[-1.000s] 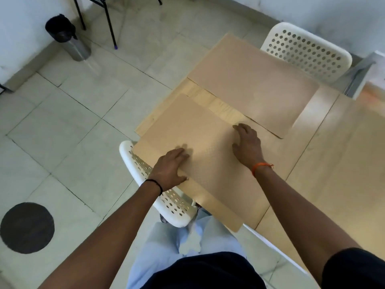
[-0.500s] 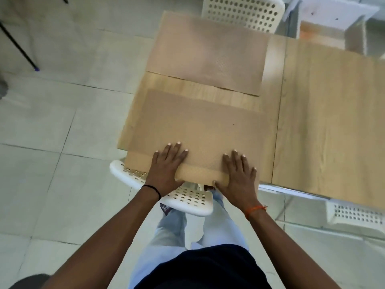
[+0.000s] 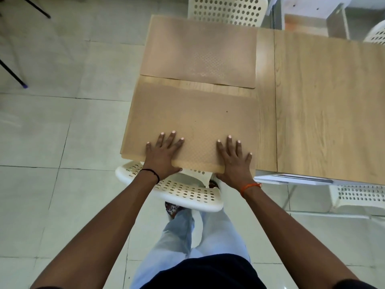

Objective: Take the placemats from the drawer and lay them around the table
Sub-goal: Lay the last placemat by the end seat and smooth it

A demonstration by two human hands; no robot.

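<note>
Two tan, dotted placemats lie flat on the wooden table [image 3: 325, 105]. The near placemat [image 3: 193, 113] reaches the table's front edge, right above a white chair. My left hand [image 3: 163, 155] presses on its near left part with fingers spread and straight. My right hand [image 3: 235, 158] presses flat on its near right part, thumb at the mat's front edge. The far placemat [image 3: 200, 51] lies just beyond, a narrow strip of bare wood between the two.
A white perforated chair [image 3: 187, 192] stands between me and the table. Another white chair [image 3: 227, 9] is at the far side, and a third [image 3: 358, 197] sits under the table at right. Black stand legs [image 3: 12, 69] cross the tiled floor at left.
The near placemat has been squared up with the table's front edge. Both hands slid toward its near edge and now lie flat with fingers spread.
</note>
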